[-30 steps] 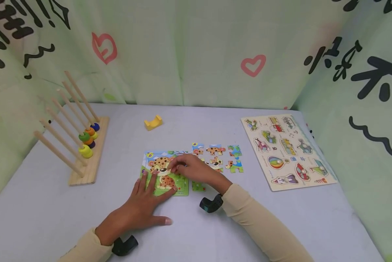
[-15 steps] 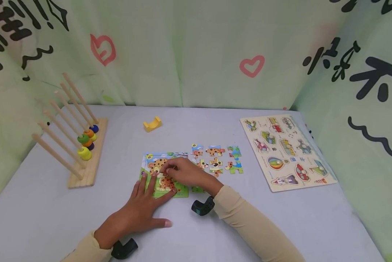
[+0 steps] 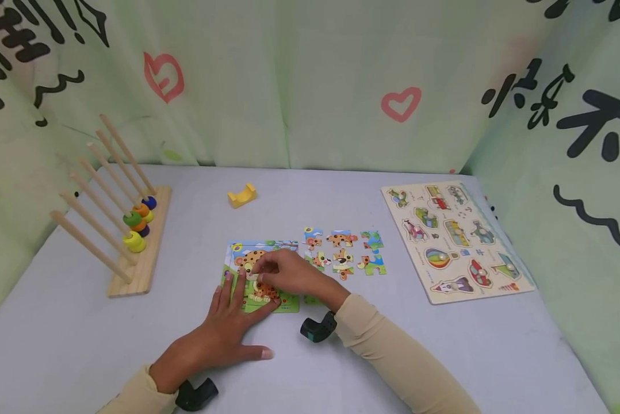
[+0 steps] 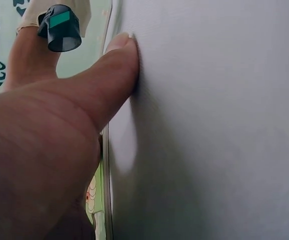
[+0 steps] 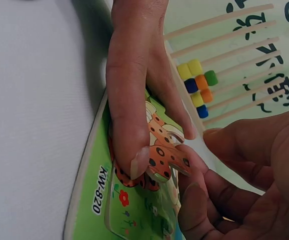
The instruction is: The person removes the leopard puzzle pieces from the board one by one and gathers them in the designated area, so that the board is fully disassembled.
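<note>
My left hand (image 3: pixel 222 333) lies with spread fingers on the lower left of a jigsaw board (image 3: pixel 289 303) with a spotted leopard picture. Its thumb (image 4: pixel 109 75) rests on the white cloth in the left wrist view. My right hand (image 3: pixel 294 275) is over the board's middle, its fingertips curled by the leopard. In the right wrist view an orange spotted puzzle piece (image 5: pixel 167 160) stands tilted up from the board, and my right fingers (image 5: pixel 192 205) grip its edge. The left thumb touches the picture beside that piece. Parts of the board are hidden under both hands.
Several loose puzzle pieces (image 3: pixel 343 259) lie right of the board. A wooden knob puzzle (image 3: pixel 460 247) is farther right. A peg rack (image 3: pixel 146 259) with coloured beads stands at left. Behind lies a yellow curved block (image 3: pixel 242 196). Both wrists carry black cameras (image 3: pixel 318 327).
My right hand has moved left and slightly toward me over the board, uncovering loose pieces at its right. My left hand has stayed in place.
</note>
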The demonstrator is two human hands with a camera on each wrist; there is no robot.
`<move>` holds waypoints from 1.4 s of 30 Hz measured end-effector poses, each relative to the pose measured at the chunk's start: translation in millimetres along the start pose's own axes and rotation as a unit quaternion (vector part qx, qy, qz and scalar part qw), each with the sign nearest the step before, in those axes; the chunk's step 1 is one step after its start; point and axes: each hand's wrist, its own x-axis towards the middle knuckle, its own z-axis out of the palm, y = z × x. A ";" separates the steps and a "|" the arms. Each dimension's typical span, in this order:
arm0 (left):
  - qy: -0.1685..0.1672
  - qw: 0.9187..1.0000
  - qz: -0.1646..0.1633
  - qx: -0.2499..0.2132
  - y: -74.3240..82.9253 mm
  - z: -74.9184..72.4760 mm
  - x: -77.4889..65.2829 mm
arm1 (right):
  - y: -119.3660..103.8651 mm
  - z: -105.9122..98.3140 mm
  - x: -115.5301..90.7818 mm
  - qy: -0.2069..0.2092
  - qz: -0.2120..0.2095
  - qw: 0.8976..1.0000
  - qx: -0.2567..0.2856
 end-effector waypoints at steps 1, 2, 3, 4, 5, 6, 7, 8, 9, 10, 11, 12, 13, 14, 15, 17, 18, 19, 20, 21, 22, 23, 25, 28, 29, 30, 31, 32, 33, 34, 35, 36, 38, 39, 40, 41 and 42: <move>0.000 1.000 0.001 -0.001 0.1 -0.1 -0.1 | 0.5 -0.3 0.0 -0.005 -0.002 1.000 0.003; 0.000 1.000 0.003 -0.002 0.3 -0.3 -0.3 | 0.5 -0.6 -0.1 -0.009 -0.003 1.000 0.003; 0.001 1.000 0.005 -0.003 0.6 -0.5 -0.5 | 0.6 -1.0 -0.5 -0.012 -0.001 1.000 0.002; 0.002 1.000 0.007 -0.004 0.9 -0.6 -0.7 | 1.3 -1.1 -0.6 -0.015 -0.001 1.000 0.004; 0.002 1.000 0.008 -0.006 1.2 -0.8 -0.9 | 1.8 -1.0 -0.9 -0.019 0.001 1.000 0.007; 0.003 1.000 0.009 -0.007 1.5 -1.0 -0.9 | 2.4 -0.8 -1.2 -0.023 0.002 1.000 0.008; 0.003 1.000 0.009 -0.010 1.9 -1.2 -1.0 | 2.7 -0.6 -1.4 -0.026 0.002 1.000 0.010; 0.004 1.000 0.010 -0.011 2.2 -1.3 -0.9 | 3.0 -0.5 -1.7 -0.028 0.003 1.000 0.010; 0.004 1.000 0.010 -0.012 2.2 -1.2 -0.8 | 3.1 -0.4 -2.0 -0.031 0.005 0.999 0.013; 0.004 1.000 0.009 -0.012 2.2 -1.1 -0.8 | 3.3 -0.4 -2.2 -0.032 0.005 0.999 0.014; 0.003 1.000 0.009 -0.013 2.3 -1.1 -0.7 | 3.0 -0.4 -2.6 -0.033 0.008 0.999 0.014; 0.003 1.000 0.008 -0.013 2.3 -1.1 -0.6 | 2.7 -0.6 -2.8 -0.033 0.012 0.999 0.013; 0.002 1.000 0.007 -0.013 2.3 -1.0 -0.5 | 2.4 -1.0 -3.2 -0.033 0.015 0.999 0.012; 0.001 1.000 0.006 -0.012 2.3 -1.0 -0.5 | 2.7 -1.1 -3.4 -0.033 0.019 0.999 0.010; -0.001 1.000 0.004 -0.012 2.3 -1.1 -0.4 | 2.8 -1.3 -3.8 -0.032 0.020 0.999 0.009; -0.006 1.000 -0.001 -0.014 2.4 -1.9 -0.1 | 3.4 -2.2 -4.5 -0.021 0.013 1.000 0.006; -0.009 1.000 -0.003 -0.015 2.5 -2.5 0.0 | 3.2 -3.2 -5.0 -0.012 0.006 1.000 0.005; -0.012 1.000 -0.005 -0.016 2.5 -3.1 0.0 | 2.9 -4.6 -5.6 0.000 0.000 1.000 0.008; -0.015 1.000 -0.007 -0.016 2.6 -3.8 0.1 | 2.5 -6.3 -6.2 0.013 -0.007 1.000 0.011; -0.017 1.000 -0.009 -0.017 2.6 -4.4 0.3 | 1.4 -8.7 -6.9 0.027 -0.015 0.999 0.014; -0.018 1.000 -0.010 -0.017 2.7 -4.9 0.4 | 0.3 -11.5 -7.8 0.039 -0.020 0.999 0.019; -0.019 1.000 -0.011 -0.016 2.6 -5.1 0.4 | -0.9 -14.2 -8.8 0.048 -0.022 0.998 0.026; -0.018 1.000 -0.012 -0.014 2.6 -5.2 0.6 | -1.8 -19.4 -10.7 0.053 -0.020 0.998 0.033; -0.015 1.000 -0.010 -0.011 2.5 -4.8 0.5 | -0.3 -25.3 -13.5 0.041 -0.019 0.999 0.028; -0.013 1.000 -0.009 -0.010 2.5 -4.6 0.4 | 1.0 -26.8 -14.4 0.036 -0.019 0.999 0.023; -0.012 1.000 -0.008 -0.008 2.5 -4.5 0.2 | 2.5 -28.2 -15.3 0.030 -0.022 0.999 0.016; -0.010 1.000 -0.007 -0.007 2.4 -4.5 -0.2 | 4.0 -29.5 -16.2 0.025 -0.026 0.999 0.012; -0.009 1.000 -0.006 -0.006 2.4 -4.5 -0.4 | 5.3 -30.8 -17.3 0.019 -0.033 0.999 0.008; -0.009 1.000 -0.005 -0.005 2.5 -4.5 -0.6 | 6.7 -32.2 -18.4 0.014 -0.038 0.999 0.006; -0.008 1.000 -0.004 -0.005 2.6 -4.5 -0.9 | 8.0 -33.4 -19.5 0.008 -0.040 0.999 0.005; -0.008 1.000 -0.003 -0.005 2.6 -4.5 -1.1 | 9.5 -34.6 -20.5 0.002 -0.041 0.999 0.009; -0.008 1.000 -0.002 -0.005 2.7 -4.6 -1.4 | 10.9 -35.8 -21.7 -0.003 -0.043 0.999 0.014; -0.006 1.000 0.000 -0.005 2.9 -4.6 -1.9 | 14.0 -38.5 -24.3 -0.010 -0.048 0.998 0.024; -0.005 1.000 0.001 -0.005 3.0 -4.6 -2.1 | 15.8 -39.7 -25.7 -0.011 -0.047 0.998 0.029; -0.004 1.000 0.003 -0.005 2.9 -4.5 -2.3 | 17.7 -40.8 -27.0 -0.011 -0.046 0.998 0.032; -0.004 1.000 0.003 -0.005 2.9 -4.5 -2.3 | 19.6 -41.7 -28.4 -0.010 -0.050 0.998 0.035; -0.003 1.000 0.004 -0.004 3.0 -4.4 -2.3 | 21.5 -42.6 -29.7 -0.009 -0.053 0.998 0.035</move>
